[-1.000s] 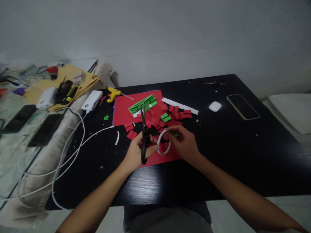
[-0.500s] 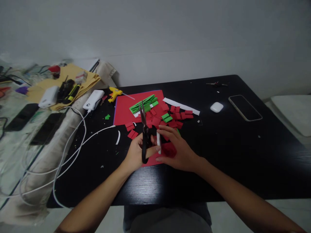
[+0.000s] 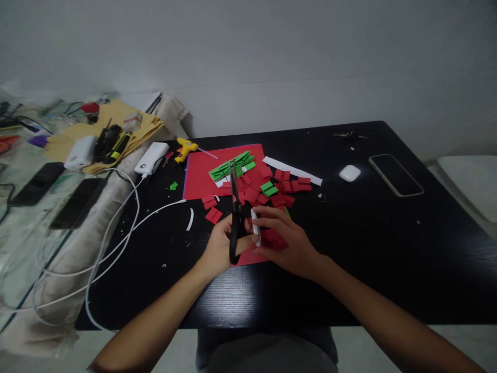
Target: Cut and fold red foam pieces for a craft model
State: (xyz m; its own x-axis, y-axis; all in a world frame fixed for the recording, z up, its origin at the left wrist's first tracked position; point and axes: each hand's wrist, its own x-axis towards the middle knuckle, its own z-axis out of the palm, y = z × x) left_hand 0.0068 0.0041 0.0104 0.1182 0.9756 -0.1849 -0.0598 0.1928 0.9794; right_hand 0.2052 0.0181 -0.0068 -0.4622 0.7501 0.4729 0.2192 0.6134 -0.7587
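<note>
My left hand is closed around the black handles of a pair of scissors, whose blades point away from me, nearly together. Its thumb also presses on a small white paper strip, seen almost edge-on. My right hand curls round the other side of that strip, fingertips on its upper end and thumb near the lower end. Beneath both hands lies a red sheet. Just beyond them are several folded red paper pieces and a green folded piece.
Behind the pieces, a green folded stack rests on a large red sheet. A long white strip lies to its right. Around the table are a yellow glue gun, power bank, white cable, earbud case and phone.
The right fingers have closed in a little on the white strip, with the thumb drawn nearer to it. The scissors stay in the left hand. The whole view has shifted slightly.
</note>
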